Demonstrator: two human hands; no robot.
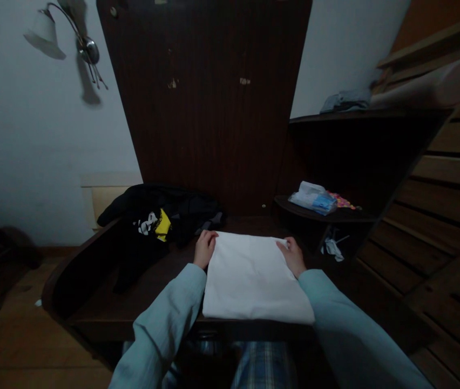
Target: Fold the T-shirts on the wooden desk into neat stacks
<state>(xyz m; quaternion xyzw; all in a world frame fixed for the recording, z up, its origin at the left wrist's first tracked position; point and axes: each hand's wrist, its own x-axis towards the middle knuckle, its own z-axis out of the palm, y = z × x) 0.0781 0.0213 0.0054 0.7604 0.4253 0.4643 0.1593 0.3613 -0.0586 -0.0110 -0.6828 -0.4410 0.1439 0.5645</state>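
Observation:
A folded white cloth (256, 278) lies flat on the dark wooden desk (136, 302), its near edge along the desk's front. Its exact kind cannot be made out. My left hand (205, 249) is closed on the far left corner, thumb on top. At the far right corner, my right hand (293, 256) pinches the cloth in the same way. Both fingertips are partly hidden behind the edge. To the left of my left hand lies a heap of black clothing (185, 208) with a yellow and white print.
A tall dark panel (214, 108) rises behind the desk. On the right, a low shelf (359, 215) carries a plastic-wrapped pack (313, 198); a higher shelf (392, 116) holds grey fabric (345, 100). Wooden slats (452, 178) stand far right. A raised curved side (62, 281) borders the desk's left.

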